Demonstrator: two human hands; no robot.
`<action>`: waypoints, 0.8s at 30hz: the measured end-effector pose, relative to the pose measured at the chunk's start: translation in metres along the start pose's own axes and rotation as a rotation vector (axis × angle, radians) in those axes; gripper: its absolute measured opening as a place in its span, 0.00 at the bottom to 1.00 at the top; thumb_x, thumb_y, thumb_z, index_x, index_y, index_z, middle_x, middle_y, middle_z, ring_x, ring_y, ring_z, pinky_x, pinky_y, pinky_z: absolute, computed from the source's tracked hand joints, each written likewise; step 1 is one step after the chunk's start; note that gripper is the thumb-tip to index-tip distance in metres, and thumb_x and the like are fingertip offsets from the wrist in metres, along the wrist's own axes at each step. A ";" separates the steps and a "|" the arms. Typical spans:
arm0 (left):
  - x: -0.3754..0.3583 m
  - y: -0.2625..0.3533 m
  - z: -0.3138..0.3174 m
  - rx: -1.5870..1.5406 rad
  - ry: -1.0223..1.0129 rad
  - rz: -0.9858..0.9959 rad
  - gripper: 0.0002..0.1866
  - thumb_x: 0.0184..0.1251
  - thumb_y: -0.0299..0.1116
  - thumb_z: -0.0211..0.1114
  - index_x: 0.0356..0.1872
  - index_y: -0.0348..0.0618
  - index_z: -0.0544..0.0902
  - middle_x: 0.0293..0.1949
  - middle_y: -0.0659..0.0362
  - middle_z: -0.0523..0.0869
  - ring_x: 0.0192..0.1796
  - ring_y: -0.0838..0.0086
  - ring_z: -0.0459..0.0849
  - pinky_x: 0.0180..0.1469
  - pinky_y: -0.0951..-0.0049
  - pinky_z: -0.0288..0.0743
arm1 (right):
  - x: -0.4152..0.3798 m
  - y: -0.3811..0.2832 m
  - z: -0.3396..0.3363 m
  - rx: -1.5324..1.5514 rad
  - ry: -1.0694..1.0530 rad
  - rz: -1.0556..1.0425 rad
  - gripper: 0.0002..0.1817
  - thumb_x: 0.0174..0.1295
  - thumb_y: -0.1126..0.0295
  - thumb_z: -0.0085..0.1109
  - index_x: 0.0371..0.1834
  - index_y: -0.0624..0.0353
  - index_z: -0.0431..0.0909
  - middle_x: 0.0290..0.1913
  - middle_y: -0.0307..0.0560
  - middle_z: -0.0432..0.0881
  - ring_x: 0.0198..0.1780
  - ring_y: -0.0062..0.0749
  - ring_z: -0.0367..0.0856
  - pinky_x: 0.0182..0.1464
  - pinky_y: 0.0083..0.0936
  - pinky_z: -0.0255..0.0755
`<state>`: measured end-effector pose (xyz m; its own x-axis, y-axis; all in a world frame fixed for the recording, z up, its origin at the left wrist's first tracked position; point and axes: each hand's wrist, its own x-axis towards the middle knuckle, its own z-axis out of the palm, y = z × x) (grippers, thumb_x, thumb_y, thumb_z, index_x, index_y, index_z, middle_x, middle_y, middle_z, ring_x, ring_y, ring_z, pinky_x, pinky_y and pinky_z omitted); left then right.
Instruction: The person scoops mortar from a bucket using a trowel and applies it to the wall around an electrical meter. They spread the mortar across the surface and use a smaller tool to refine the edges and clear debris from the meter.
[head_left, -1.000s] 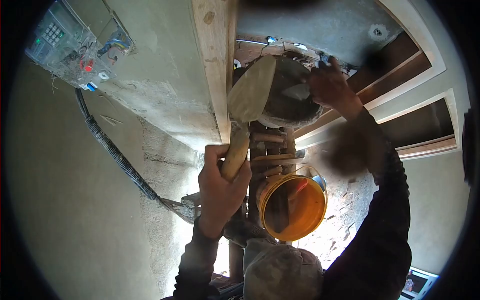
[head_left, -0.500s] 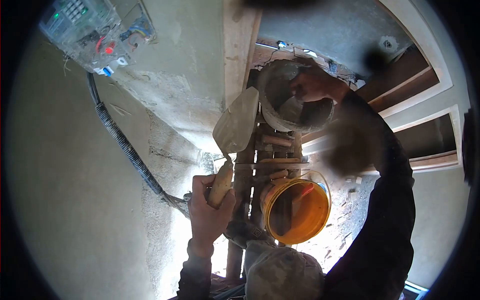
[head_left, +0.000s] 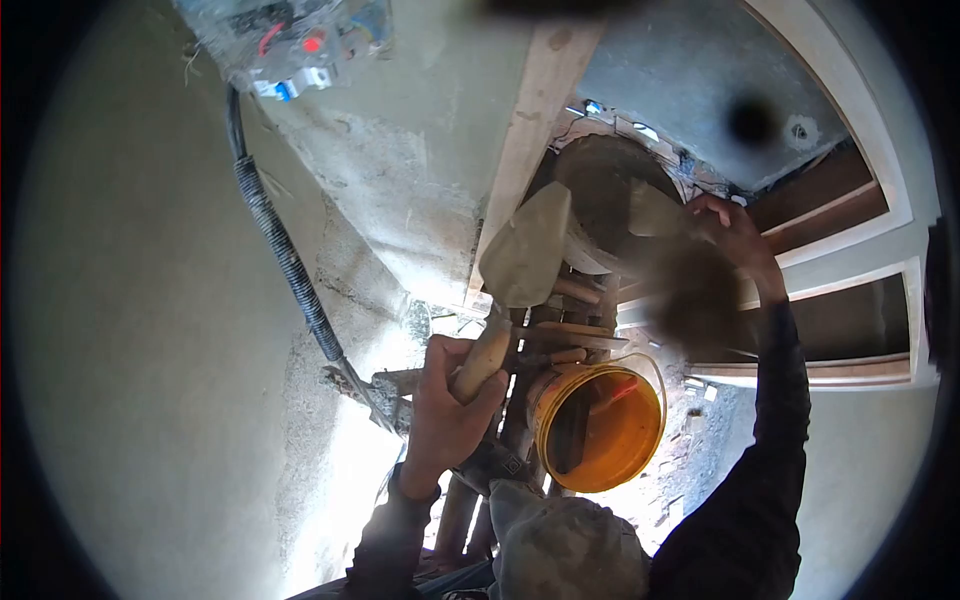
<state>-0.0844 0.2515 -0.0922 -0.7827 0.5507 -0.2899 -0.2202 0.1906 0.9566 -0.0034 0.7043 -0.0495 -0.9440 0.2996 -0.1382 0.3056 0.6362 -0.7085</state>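
Note:
My left hand is closed round the wooden handle of a pointed trowel, its grey blade tilted up and overlapping the near left side of a mortar-caked tub. At the tub's right rim is my right hand, its fingers curled. A pale grey flat piece shows inside the tub just left of those fingers. A dark blur covers the space below, and I cannot tell what the right hand grips.
A yellow bucket with a wire handle and something red inside stands on wooden planks. A corrugated conduit runs down the left wall from an electrical box. Framed openings are on the right.
My right hand has moved from inside the tub to its right rim. The trowel in my left hand has shifted right in view, as the camera has turned a little.

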 end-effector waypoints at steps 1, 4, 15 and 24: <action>-0.002 -0.003 0.001 -0.005 0.010 -0.003 0.18 0.67 0.26 0.70 0.52 0.40 0.71 0.43 0.55 0.86 0.41 0.80 0.84 0.40 0.77 0.79 | -0.011 -0.026 0.008 0.084 -0.022 0.014 0.11 0.68 0.75 0.55 0.51 0.60 0.82 0.40 0.39 0.84 0.42 0.22 0.80 0.46 0.22 0.74; -0.006 -0.012 0.003 -0.074 0.038 0.028 0.19 0.66 0.31 0.72 0.52 0.39 0.73 0.41 0.51 0.87 0.38 0.72 0.87 0.40 0.69 0.81 | -0.044 -0.110 0.038 0.190 -0.032 -0.024 0.13 0.68 0.74 0.61 0.54 0.58 0.79 0.41 0.38 0.84 0.43 0.19 0.78 0.48 0.20 0.73; -0.042 -0.027 -0.032 -0.006 0.213 0.121 0.18 0.66 0.28 0.73 0.51 0.39 0.73 0.46 0.52 0.86 0.49 0.70 0.86 0.51 0.68 0.79 | -0.001 -0.166 0.117 0.020 -0.315 -0.003 0.08 0.72 0.68 0.64 0.48 0.60 0.80 0.31 0.32 0.79 0.33 0.11 0.76 0.37 0.18 0.72; -0.051 -0.042 -0.051 -0.050 0.295 0.132 0.17 0.67 0.27 0.72 0.50 0.39 0.74 0.41 0.55 0.84 0.45 0.71 0.84 0.47 0.68 0.78 | 0.034 -0.149 0.146 0.280 -0.386 0.023 0.12 0.78 0.61 0.55 0.53 0.58 0.79 0.33 0.38 0.83 0.32 0.16 0.81 0.34 0.18 0.75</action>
<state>-0.0648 0.1744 -0.1164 -0.9398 0.3074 -0.1493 -0.1279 0.0889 0.9878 -0.0994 0.5164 -0.0495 -0.9306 -0.0083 -0.3659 0.3322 0.4006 -0.8539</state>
